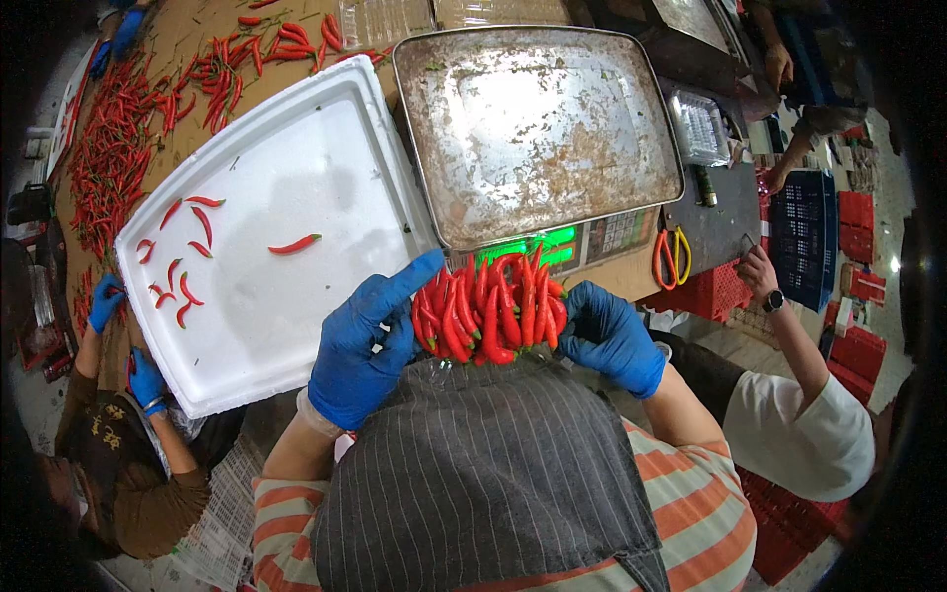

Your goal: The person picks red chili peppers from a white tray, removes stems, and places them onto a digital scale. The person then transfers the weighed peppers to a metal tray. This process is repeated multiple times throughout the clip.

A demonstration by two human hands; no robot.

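Heaped red chili peppers (pixel 492 307) lie between my gloved hands, close to my striped apron, with a little clear plastic showing beneath them, seemingly of a container. At the left end of the heap is my left hand (pixel 370 333) in a blue glove, its index finger extended along the side. My right hand (pixel 610 337), gloved in blue too, has curled fingers at the right end. Beyond the peppers stands a scale with a lit green display (pixel 562 246) and a worn metal tray (pixel 547 133) on top. Several loose chilies lie in a white foam box (pixel 296 177) at left.
A large chili pile (pixel 111 163) lies on the cardboard-covered table at far left, near a co-worker's gloved hands. Scissors (pixel 669 257) with red and yellow handles lie right of the scale, below a clear plastic container (pixel 698 127). Another co-worker's arm reaches in from the right.
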